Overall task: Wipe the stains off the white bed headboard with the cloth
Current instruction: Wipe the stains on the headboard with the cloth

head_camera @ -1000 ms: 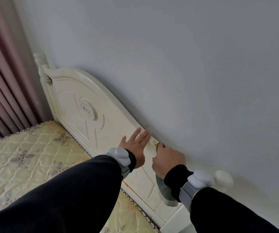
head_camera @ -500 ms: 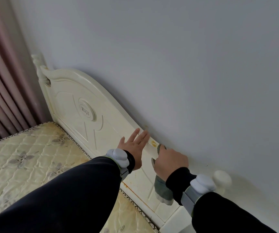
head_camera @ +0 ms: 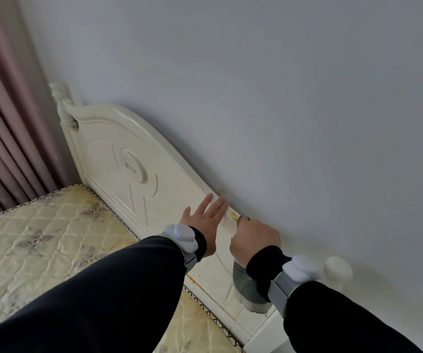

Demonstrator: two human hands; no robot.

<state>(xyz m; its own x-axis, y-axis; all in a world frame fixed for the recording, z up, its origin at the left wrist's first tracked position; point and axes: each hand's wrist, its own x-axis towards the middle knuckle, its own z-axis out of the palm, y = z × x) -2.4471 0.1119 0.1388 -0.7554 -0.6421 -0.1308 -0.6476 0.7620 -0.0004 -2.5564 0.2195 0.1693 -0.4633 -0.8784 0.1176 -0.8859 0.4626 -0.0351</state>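
2 hands busy: left hand (head_camera: 202, 222) flat, steadying our cream carved headboard (head_camera: 118, 138); right hand (head_camera: 255, 238) grips the grey cloth (head_camera: 247, 289); we should rub the orange-yellow stain (head_camera: 234, 215) firmly.

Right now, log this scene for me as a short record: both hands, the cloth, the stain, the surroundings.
left hand: flat, fingers straight, resting on the headboard top edge
right hand: grips the cloth against that edge
cloth: grey, rest hangs below the right hand
stain: orange smear on the edge, between the hands
surroundings: mattress, curtain, wall
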